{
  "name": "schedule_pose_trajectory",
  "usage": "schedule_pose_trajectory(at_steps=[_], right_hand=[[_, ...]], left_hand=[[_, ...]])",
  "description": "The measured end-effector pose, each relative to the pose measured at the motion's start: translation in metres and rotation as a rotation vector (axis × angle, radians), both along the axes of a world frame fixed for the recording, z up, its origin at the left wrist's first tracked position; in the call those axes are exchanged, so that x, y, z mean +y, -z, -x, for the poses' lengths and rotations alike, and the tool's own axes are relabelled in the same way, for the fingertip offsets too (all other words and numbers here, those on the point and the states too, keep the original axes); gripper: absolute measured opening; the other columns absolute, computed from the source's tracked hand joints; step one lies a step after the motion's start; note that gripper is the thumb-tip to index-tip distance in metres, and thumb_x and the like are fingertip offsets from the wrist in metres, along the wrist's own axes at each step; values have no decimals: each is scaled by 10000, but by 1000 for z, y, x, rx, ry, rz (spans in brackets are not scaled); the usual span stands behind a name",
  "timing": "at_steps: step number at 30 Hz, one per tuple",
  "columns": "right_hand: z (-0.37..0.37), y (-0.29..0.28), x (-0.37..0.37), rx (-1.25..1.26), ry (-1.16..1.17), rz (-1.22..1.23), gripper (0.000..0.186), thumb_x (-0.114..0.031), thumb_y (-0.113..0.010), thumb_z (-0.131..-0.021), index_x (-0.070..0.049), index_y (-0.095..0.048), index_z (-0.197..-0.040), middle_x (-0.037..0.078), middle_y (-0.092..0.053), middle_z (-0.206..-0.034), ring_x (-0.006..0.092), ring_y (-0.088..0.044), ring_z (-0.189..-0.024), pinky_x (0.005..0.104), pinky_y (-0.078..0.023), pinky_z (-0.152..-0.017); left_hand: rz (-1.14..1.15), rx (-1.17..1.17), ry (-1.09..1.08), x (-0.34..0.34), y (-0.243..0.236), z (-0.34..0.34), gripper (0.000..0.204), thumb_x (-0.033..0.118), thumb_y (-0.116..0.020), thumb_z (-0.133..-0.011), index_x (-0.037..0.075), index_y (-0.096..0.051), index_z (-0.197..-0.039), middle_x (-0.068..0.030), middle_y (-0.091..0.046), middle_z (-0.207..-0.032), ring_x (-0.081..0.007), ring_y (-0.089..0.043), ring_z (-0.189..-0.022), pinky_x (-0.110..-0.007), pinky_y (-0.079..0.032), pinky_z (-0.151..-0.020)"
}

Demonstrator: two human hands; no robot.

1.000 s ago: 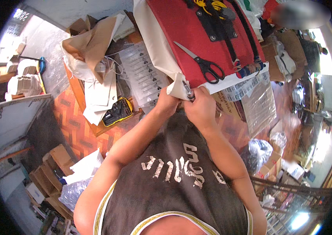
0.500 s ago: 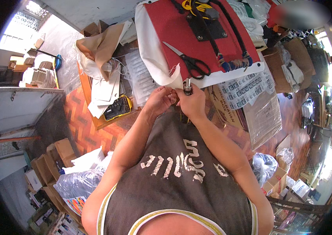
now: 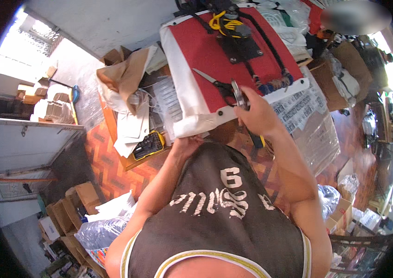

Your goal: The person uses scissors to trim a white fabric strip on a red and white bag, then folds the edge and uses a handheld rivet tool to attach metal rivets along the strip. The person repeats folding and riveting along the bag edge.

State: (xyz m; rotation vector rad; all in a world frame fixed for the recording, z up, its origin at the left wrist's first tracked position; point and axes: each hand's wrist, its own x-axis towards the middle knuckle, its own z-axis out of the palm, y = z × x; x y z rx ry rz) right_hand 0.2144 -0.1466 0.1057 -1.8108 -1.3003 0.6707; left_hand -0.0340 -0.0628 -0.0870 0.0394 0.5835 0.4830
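My right hand point(image 3: 260, 113) is closed around pliers point(image 3: 239, 96) with silver jaws and a dark handle with yellow. The jaws point away from me, over the front edge of a red panel point(image 3: 196, 44) bordered by white sheet point(image 3: 191, 116). Dark round studs dot that border. At the sheet's near left corner, my left hand point(image 3: 187, 146) reaches under the edge, its fingertips mostly hidden. Scissors point(image 3: 212, 79) with black handles lie on the red panel, partly behind the pliers. A black plate point(image 3: 240, 48), dark straps and a yellow cord point(image 3: 224, 23) lie farther back.
Left of the panel are brown paper point(image 3: 122, 78), white cards point(image 3: 131, 125) and a yellow-edged bit case point(image 3: 149, 146) on a wooden table. Plastic-wrapped cardboard point(image 3: 314, 139) leans at the right. Boxes and bags crowd the patterned floor on both sides.
My hands have moved apart. The right carries the pliers rightward and farther forward, while the left has gone down under the corner. The sheet's raised corner now lies flatter and nearer me.
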Motion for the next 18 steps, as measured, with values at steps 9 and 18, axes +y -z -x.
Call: schedule_pose_trajectory(at_steps=[9,18], right_hand=[[-15,18,125,-780,2,60,315,-141,-598,-902,-20,-589,-1193,216,-634,-1089,403,-668,-977,521,-540,-855],[32,28,54,-380,-149,-295,180,-188,-688,-880,-51,-694,-997,143,-671,-904,317,-673,-787,399,-550,-712]], left_hand=[[-423,299,145,-11,-4,3,157,123,-593,-993,87,-616,-1145,-15,-628,-909,-138,-590,-777,-277,-456,-656],[-722,672,84,-26,-56,66,140,79,-692,-928,-4,-674,-1040,-56,-700,-909,-109,-633,-819,-260,-501,-751]])
